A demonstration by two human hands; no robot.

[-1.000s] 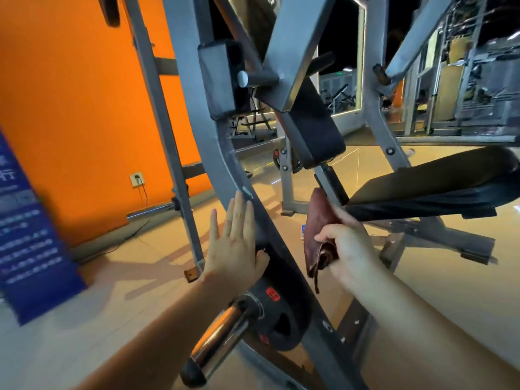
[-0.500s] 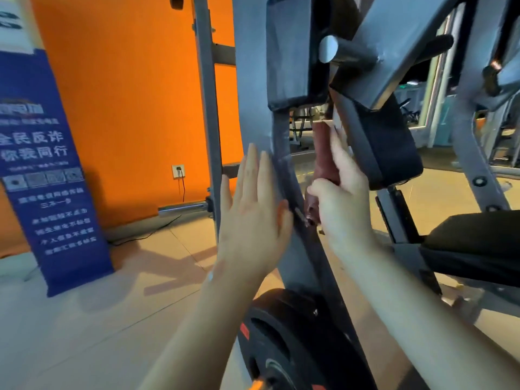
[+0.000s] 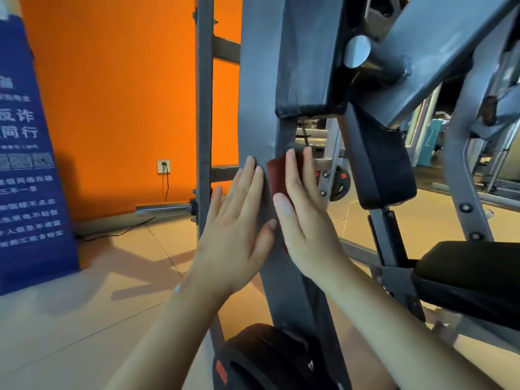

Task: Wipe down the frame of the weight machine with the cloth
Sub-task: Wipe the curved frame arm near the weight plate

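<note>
where the grey frame upright [image 3: 257, 108] runs near-vertical: maroon cloth [image 3: 277, 178], pinned flat to its right face under straight fingers of right hand [image 3: 308, 223], the nearer hand; left hand [image 3: 239, 223], fingers straight, braces its left face. upright's long axis likely sets the next stroke.

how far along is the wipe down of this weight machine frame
Done: nothing reads as finished; no wiped patch shows on the grey metal. In hand: the right hand presses the dark red cloth flat on the main frame upright, below the black block, with the left hand flat beside it. Left: seemingly most of it, including the angled arm above and the right-side upright.
</note>
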